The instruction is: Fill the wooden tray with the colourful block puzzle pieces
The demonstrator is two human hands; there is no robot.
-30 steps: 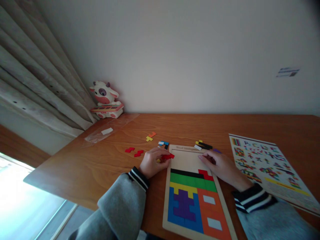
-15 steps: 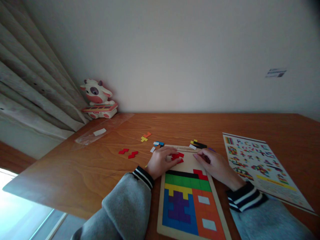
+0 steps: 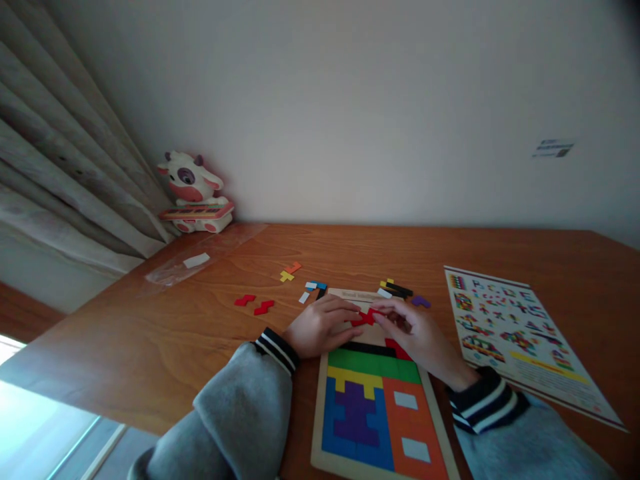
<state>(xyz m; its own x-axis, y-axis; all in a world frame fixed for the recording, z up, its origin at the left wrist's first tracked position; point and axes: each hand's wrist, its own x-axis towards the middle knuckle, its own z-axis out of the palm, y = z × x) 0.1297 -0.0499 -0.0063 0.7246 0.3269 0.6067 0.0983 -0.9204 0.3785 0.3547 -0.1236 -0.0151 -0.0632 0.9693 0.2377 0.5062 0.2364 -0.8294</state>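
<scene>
My left hand (image 3: pixel 324 327) is over the upper left of a wooden puzzle board (image 3: pixel 316 457), thumb and fingers closed about red zigzag puzzle pieces (image 3: pixel 367 318). From the right, my right hand (image 3: pixel 419 337) pinches the same red cluster at its right end. Fingers partly cover the pieces, so their exact outlines are hidden. Lower on the board, fitted blocks form a black strip (image 3: pixel 369 349), a green band (image 3: pixel 367 363), a yellow row, a purple shape (image 3: pixel 356 417) amid blue, and an orange area (image 3: pixel 417 420) with two white rectangles. Another red piece (image 3: pixel 397 349) sits beside the black strip.
Two red pieces (image 3: pixel 264 307) lie left of the board, with orange and yellow ones (image 3: pixel 287 276) behind. Black, white and yellow pieces (image 3: pixel 399 289) and a purple piece (image 3: pixel 421 301) are near its top. A pattern sheet (image 3: pixel 520 340) lies right; a cow toy (image 3: pixel 197 193) stands back left.
My right hand has moved left to the red pieces and now grips them. The red pieces have shifted slightly right, and the purple piece has come into full view.
</scene>
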